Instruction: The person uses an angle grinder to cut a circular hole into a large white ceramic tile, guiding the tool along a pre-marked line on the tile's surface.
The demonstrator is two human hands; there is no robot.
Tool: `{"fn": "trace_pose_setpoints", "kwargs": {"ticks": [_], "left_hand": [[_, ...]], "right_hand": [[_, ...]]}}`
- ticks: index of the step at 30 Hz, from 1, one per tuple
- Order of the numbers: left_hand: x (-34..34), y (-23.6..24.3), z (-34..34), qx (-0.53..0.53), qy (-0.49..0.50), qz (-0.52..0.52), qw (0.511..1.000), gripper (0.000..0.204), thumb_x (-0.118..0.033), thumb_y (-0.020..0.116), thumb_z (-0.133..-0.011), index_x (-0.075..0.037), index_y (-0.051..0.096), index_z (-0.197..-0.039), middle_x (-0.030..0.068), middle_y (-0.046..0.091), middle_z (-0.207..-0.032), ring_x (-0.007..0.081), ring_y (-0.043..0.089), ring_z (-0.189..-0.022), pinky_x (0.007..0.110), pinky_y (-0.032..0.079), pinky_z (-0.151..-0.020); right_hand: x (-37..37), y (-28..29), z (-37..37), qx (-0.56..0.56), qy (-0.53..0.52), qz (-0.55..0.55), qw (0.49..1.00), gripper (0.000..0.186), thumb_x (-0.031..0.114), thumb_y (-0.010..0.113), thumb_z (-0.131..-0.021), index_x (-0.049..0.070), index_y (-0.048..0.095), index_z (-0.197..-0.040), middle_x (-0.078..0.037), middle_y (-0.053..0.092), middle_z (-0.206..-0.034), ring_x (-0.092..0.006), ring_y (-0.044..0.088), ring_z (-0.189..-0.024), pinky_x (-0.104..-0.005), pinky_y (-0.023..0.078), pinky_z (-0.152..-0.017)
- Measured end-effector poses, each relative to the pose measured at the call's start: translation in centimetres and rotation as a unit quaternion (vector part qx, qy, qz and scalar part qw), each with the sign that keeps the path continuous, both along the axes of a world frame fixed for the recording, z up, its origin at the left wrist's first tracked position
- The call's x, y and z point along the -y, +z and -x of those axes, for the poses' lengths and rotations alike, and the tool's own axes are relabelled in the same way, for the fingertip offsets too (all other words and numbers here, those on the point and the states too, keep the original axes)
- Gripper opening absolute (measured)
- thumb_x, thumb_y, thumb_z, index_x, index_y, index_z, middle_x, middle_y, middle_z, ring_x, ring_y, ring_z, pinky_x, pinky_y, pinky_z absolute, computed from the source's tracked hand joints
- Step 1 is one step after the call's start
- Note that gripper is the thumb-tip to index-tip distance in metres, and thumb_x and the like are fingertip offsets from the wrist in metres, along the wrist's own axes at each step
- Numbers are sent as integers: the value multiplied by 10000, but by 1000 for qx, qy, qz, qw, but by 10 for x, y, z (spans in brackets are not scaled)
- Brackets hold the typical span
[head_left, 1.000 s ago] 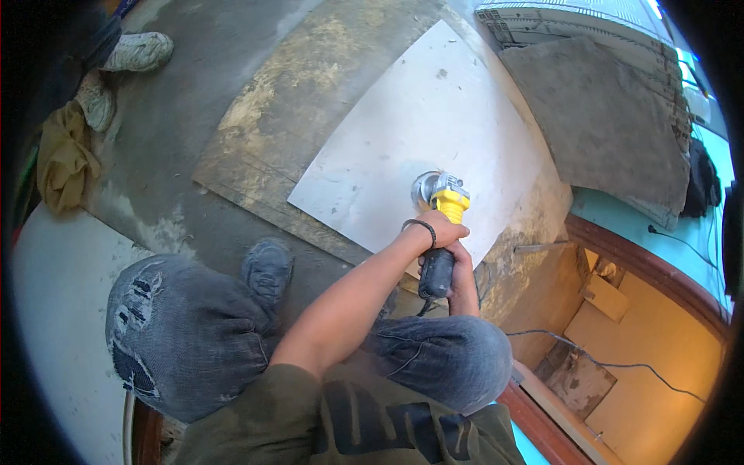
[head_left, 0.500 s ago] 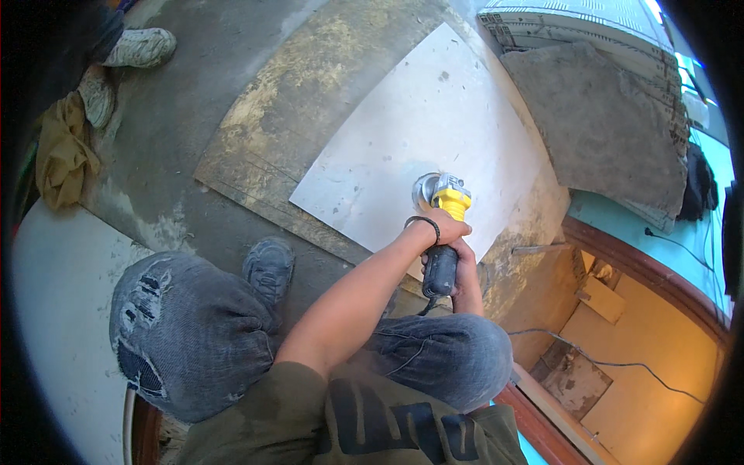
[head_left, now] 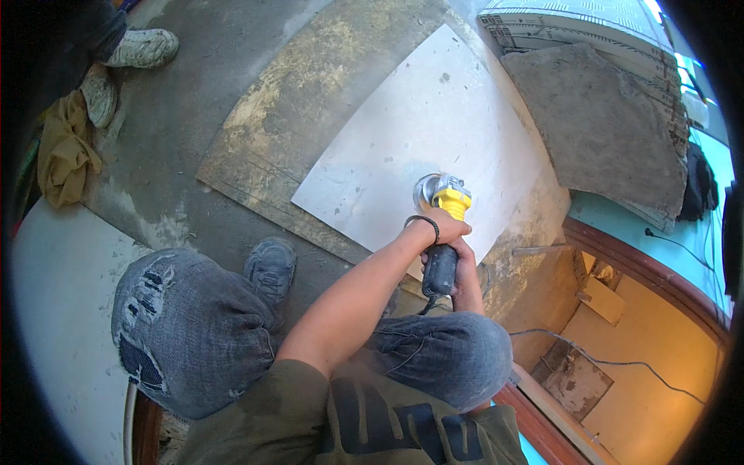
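Note:
An angle grinder (head_left: pixel 452 203) with a yellow front and black body rests its metal-guarded head over a white tile or sheet (head_left: pixel 411 116). My left hand (head_left: pixel 446 223), with a dark bracelet at the wrist, is closed around the tool just behind the yellow gear head. Lower down, my right hand (head_left: pixel 465 263) wraps the black body, its fingers partly hidden beneath and behind the grinder. A cord leaves the tool's rear end by my knee. The guard covers most of the disc, so whether it touches the sheet I cannot tell.
The sheet lies on a larger worn board (head_left: pixel 271 116) on the floor. A grey slab (head_left: pixel 604 116) leans on stacked sheets at right. Another person's shoes (head_left: pixel 143 48) stand at upper left beside a tan cloth (head_left: pixel 66 151). A cable (head_left: pixel 601 360) runs across the lower right.
Almost nothing differs; the whole view has shifted very slightly. Both hands keep their hold on the grinder at the same spot on the sheet.

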State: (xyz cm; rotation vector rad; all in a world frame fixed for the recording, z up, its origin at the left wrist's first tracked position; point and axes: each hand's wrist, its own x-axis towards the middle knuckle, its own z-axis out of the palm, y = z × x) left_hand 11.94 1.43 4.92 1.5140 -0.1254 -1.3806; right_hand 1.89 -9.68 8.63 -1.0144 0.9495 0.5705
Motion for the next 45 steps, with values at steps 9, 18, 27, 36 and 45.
{"fn": "trace_pose_setpoints", "kwargs": {"ticks": [9,18,27,36,45], "left_hand": [[-6,7,2,33,18,-11,999,717,-575,620,-849,45,670,-1205,248,695,-1196,343,713,-1007,414,567,-873],[34,34,45,9,86,29,996,665,-527,713,-821,21,651,-1193,260,685,-1193,373,669,-1102,398,521,-939],[90,144,58,-24,105,230,967,581,-254,776,-870,-25,515,-1336,53,642,-1145,140,613,-1007,314,522,-879],[113,282,31,-116,26,150,982,365,-153,750,-907,-32,596,-1216,1,646,-1062,100,606,-955,285,515,-841],[138,319,-8,-163,-85,175,967,358,-130,739,-917,-38,586,-1228,-6,645,-1069,94,601,-961,280,511,-843]], "right_hand": [[-2,3,0,-3,12,15,1000,462,421,557,-939,-19,623,-1061,-155,683,-777,-233,675,-583,-324,588,-530],[27,14,46,193,-32,228,954,473,277,645,-908,-17,540,-1263,-130,664,-1116,-203,675,-972,-329,560,-829],[62,161,57,180,-11,362,915,628,161,812,-762,10,521,-1298,-121,645,-1175,-239,643,-1080,-383,507,-941],[90,279,36,134,-60,354,924,849,204,861,-683,25,469,-1415,-222,657,-1233,-374,657,-1148,-435,522,-951],[82,315,21,56,-136,398,905,868,231,844,-686,54,449,-1439,-247,683,-1190,-440,660,-1128,-470,539,-927]]}}
